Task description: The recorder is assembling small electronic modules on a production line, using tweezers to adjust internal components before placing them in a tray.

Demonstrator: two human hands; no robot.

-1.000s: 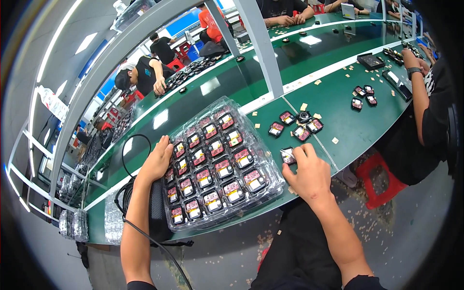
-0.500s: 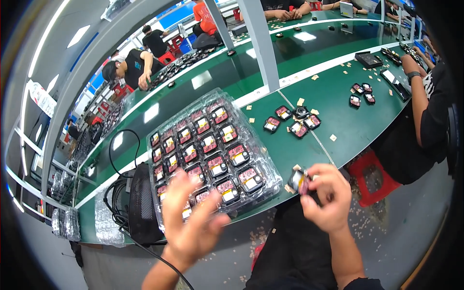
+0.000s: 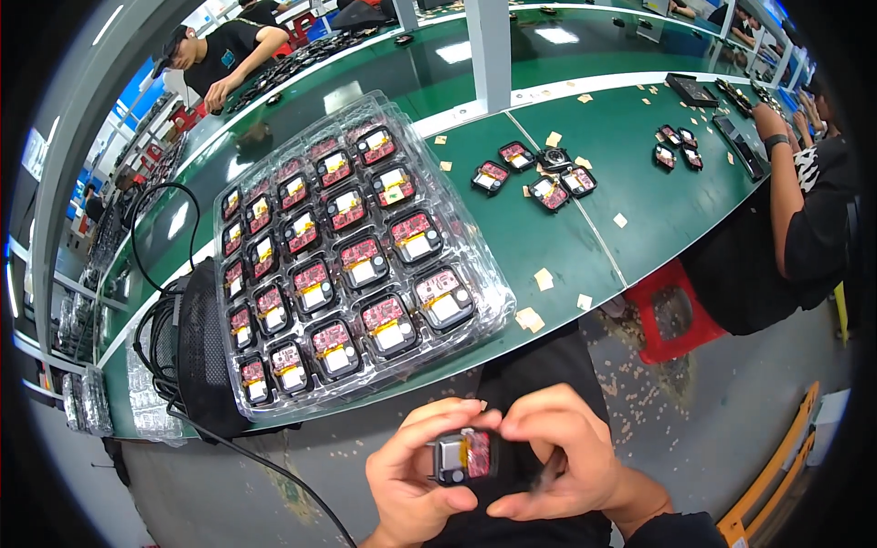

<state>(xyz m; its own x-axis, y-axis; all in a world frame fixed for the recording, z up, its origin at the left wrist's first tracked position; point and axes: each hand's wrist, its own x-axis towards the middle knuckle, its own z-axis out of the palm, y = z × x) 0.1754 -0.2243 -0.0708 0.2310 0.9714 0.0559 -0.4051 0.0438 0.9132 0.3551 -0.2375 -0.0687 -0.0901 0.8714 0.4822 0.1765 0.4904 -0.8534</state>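
Observation:
My left hand (image 3: 411, 475) grips a small open black watch case (image 3: 467, 456) by its edges, low in front of me. Inside the case show a red circuit board, a silver battery and a strip of yellow tape. My right hand (image 3: 571, 457) is curled at the case's right side, index fingertip by its upper corner and thumb below. A dark, blurred thing lies within those curled fingers, too smeared to name. Beyond my hands, a clear plastic tray (image 3: 448, 352) holds rows of similar cases, each with a red board and pale battery.
Several loose cases (image 3: 549, 193) and small tan paper bits (image 3: 544, 279) lie on the green table (image 3: 438, 384). Left of the tray sits a black mesh bag (image 3: 206, 342) with coiled cable. A red stool (image 3: 671, 315) and a co-worker's arm (image 3: 786, 187) are at right; another person works across the table.
The watch case has passed from my right hand into my left. Both hands have come together lower, near my lap, and the left has left the tray. The view has tilted downward.

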